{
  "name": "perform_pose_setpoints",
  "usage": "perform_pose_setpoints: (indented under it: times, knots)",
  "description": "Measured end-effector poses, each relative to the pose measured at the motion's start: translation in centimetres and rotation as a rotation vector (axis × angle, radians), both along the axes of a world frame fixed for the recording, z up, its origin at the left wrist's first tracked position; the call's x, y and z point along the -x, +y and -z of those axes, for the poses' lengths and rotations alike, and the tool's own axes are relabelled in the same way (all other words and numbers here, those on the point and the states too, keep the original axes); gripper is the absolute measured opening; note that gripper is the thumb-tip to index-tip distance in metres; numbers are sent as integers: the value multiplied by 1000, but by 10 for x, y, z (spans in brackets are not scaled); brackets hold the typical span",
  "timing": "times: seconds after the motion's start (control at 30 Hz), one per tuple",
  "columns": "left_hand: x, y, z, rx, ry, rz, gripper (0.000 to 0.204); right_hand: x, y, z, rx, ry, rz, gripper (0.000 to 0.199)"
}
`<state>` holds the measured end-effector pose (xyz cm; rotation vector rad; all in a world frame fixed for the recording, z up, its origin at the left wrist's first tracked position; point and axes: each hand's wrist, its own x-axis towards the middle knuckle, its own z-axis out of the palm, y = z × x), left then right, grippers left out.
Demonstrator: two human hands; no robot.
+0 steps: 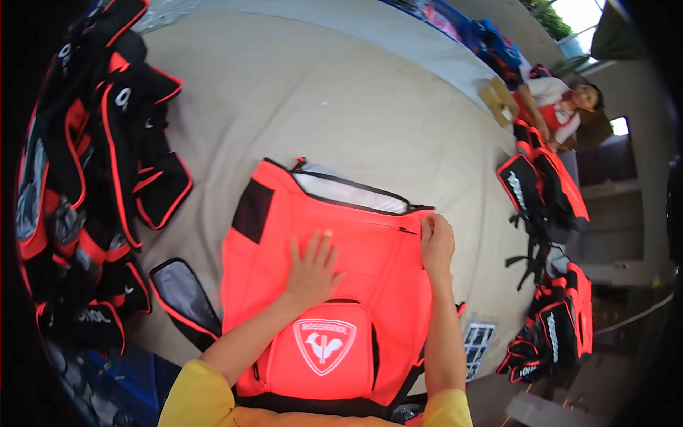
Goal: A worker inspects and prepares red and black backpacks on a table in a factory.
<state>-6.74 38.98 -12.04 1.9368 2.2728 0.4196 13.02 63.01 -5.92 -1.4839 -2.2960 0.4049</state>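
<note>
A bright red-orange backpack lies flat in front of me, its top pointing away. The zip opening along its top edge gapes, showing a grey lining. My left hand rests on the front panel with fingers spread, just above a raised pocket bearing a white shield emblem. At the upper right corner, my right hand has its fingers curled and pinched on the edge of the bag, close to the end of the zip. Its fingertips are partly hidden.
Black and red bag pieces are heaped along the left. A loose grey-lined flap lies beside the backpack. More bags line the table's right edge, near a cardboard box. Another person works at the far right.
</note>
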Motion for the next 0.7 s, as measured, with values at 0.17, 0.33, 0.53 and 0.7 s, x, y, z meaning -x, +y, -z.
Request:
perform_pose_setpoints:
  times: [0.17,0.33,0.53,0.7]
  knots:
    - [-1,47,-10,-121,47,201,87,72,-1,23,-37,-82,-433,32]
    - [10,78,-22,-51,-79,193,97,111,12,51,156,-231,-304,51]
    - [7,113,-20,-84,-126,142,85,111,26,62,263,-278,-331,52]
    - [3,124,-19,-22,-108,77,67,112,24,68,266,-290,-307,51]
